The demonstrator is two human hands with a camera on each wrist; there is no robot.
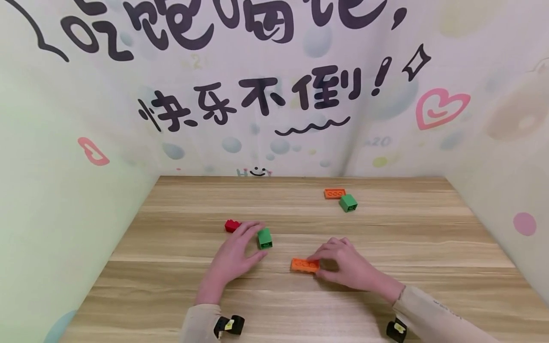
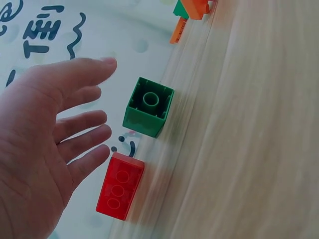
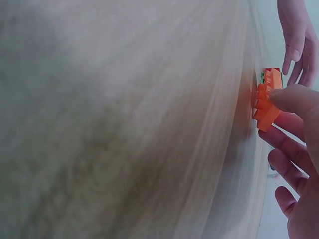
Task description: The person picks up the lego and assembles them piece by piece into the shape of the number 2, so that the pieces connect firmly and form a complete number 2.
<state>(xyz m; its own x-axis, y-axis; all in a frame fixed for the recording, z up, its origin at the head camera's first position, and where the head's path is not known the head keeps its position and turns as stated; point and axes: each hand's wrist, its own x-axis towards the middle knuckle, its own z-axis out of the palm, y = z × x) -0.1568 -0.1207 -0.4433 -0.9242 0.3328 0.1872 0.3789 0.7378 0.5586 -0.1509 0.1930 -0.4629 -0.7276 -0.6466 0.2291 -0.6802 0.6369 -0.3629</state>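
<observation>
My left hand (image 1: 233, 255) curves loosely around a green toy brick (image 1: 265, 238), with thumb and fingers apart from it. The left wrist view shows a gap between the fingertips and that brick, whose hollow underside faces the camera. A red brick (image 1: 231, 226) lies just beyond the left fingers, partly covered by them in the head view. With thumb and index finger, my right hand (image 1: 347, 267) pinches the right end of a flat orange brick (image 1: 299, 265). This orange brick has its hollow underside up, and its studs show in the right wrist view.
Farther back on the wooden table (image 1: 407, 224) lie a second orange brick (image 1: 334, 193) and a second green brick (image 1: 349, 203), close together. A printed backdrop (image 1: 257, 143) rises behind the table's far edge, with pale side walls left and right.
</observation>
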